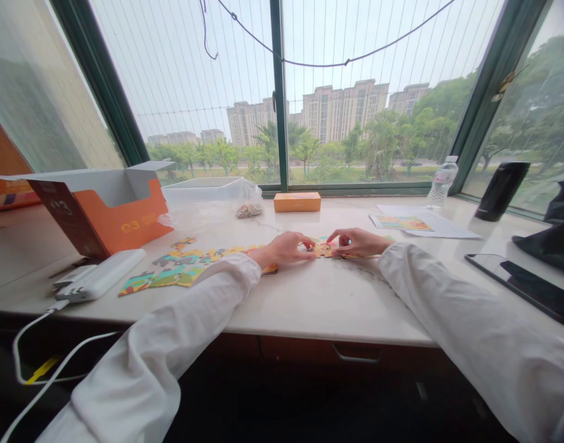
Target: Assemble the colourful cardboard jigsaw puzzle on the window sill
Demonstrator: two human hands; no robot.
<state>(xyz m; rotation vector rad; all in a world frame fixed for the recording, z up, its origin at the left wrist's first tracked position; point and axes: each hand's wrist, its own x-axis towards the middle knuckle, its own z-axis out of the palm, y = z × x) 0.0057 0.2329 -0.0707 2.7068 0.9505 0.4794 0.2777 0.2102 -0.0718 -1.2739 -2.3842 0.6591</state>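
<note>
Both hands meet over a partly joined strip of jigsaw puzzle (325, 248) on the white tabletop. My left hand (286, 250) comes in from the left, its thumb and index finger bent together at a puzzle piece on the strip's left end. From the other side, my right hand (358, 242) curls its thumb and index finger over a piece near the strip's right end. The hands hide much of this strip. Left of my left hand lies a larger spread of colourful joined puzzle pieces (182, 267), partly behind my sleeve.
An orange open box (120, 215), a white power bank (104, 274) with cable, and a clear plastic bin (203, 194) stand left. A bag of pieces (249, 210) and small orange box (297, 202) sit behind. Printed sheets (401, 221), bottle (443, 181), black cylinder (502, 191) and phone (526, 286) are right.
</note>
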